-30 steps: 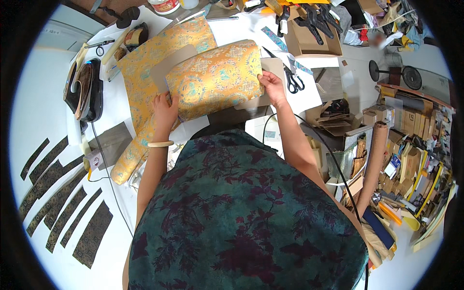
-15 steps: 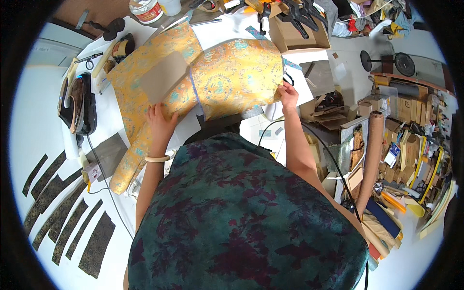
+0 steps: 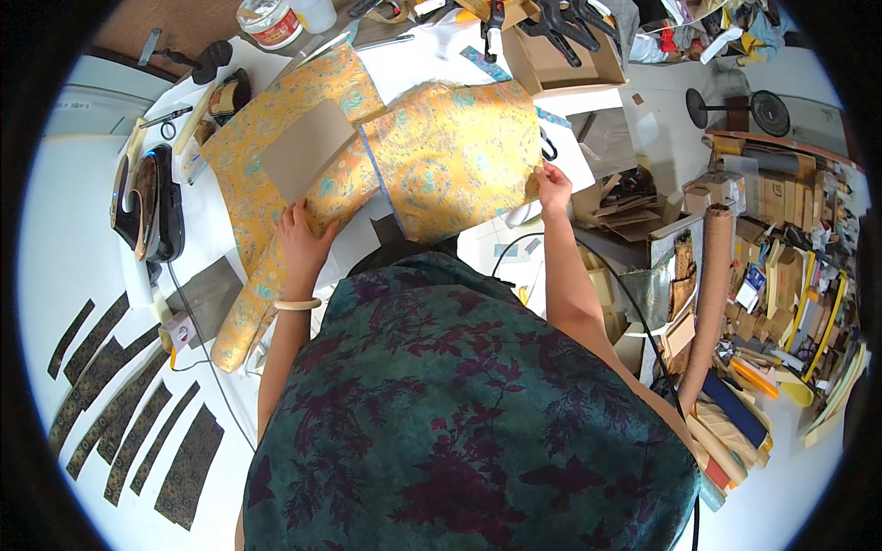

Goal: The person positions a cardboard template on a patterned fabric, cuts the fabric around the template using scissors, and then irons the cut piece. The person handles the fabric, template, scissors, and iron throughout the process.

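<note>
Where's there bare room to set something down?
Mainly the white surface between the iron and dark strips; a smaller white patch lies between the patterned fabric and blue strip. It's crowded along the top, around the clamps and cardboard box.

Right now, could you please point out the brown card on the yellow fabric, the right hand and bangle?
Brown card [image 3: 309, 152]: head view, its middle.
Right hand [image 3: 554, 188]: head view, its back.
Bangle [image 3: 298, 306]: head view, its band.

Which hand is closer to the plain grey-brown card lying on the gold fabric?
Left. The left hand is at the lower edge of the card; the right hand is well to the card's right, at the right edge of the gold fabric.
</note>
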A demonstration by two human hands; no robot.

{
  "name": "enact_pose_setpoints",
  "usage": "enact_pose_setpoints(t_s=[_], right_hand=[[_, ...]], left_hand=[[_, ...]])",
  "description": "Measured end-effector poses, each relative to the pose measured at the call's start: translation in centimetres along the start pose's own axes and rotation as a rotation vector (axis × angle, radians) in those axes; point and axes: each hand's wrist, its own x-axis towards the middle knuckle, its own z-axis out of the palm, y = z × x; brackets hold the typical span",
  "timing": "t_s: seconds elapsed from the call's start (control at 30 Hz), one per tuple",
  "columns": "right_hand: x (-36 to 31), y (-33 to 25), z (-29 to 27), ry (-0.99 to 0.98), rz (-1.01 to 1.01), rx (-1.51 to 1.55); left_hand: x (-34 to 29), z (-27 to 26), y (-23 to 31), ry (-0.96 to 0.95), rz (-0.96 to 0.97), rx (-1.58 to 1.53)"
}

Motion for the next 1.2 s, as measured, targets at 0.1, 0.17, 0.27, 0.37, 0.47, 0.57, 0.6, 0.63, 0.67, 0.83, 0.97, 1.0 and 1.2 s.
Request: enact_pose_setpoints(t_s=[0.1,0.17,0.27,0.37,0.47,0.57,0.6,0.63,0.67,0.83,0.97,1.0,1.2], right_hand=[[-0.4,-0.2,0.0,0.011,0.026,0.004],[-0.5,-0.5,0.1,0.001,0.042,0.007],[-0.5,-0.5,0.2,0.003,0.034,0.015],[-0.3,-0.2,0.2,0.000,0.027,0.013],[-0.2,0.1,0.2,0.015,0.030,-0.003],[-0.1,0.3,0.2,0.010,0.028,0.005],[-0.1,0.3,0.1,-0.017,-0.057,-0.092],[-0.3,0.2,0.1,-0.046,-0.142,-0.187],[-0.5,0.1,0.1,-0.074,-0.227,-0.283],[-3.0,-4.7,0.3,-0.037,-0.542,-0.375],[-0.4,-5.5,-1.1,0.141,-0.450,-0.059],[0.2,-5.2,-2.0,0.184,-0.277,0.049],[3.2,-2.0,-4.3,0.211,0.298,-0.169]], left_hand=[[0.1,0.1,0.1,-0.010,-0.001,-0.009],[0.0,0.1,0.0,-0.032,-0.030,-0.040],[0.1,0.1,0.0,-0.072,-0.081,-0.094],[0.1,0.1,0.1,-0.075,-0.087,-0.092],[0.1,0.1,0.3,-0.071,-0.088,-0.099],[0.1,0.1,0.3,-0.068,-0.083,-0.107],[0.1,0.1,0.2,-0.064,-0.077,-0.109],[0.2,0.0,0.2,-0.060,-0.072,-0.110],[0.2,0.0,0.2,-0.067,-0.071,-0.098],[0.5,-0.2,0.7,-0.114,-0.133,-0.079],[-0.1,-0.1,0.2,-0.063,-0.099,-0.074],[-0.2,-0.1,0.2,-0.063,-0.098,-0.075],[-0.8,-0.3,0.3,-0.067,-0.078,-0.062]])
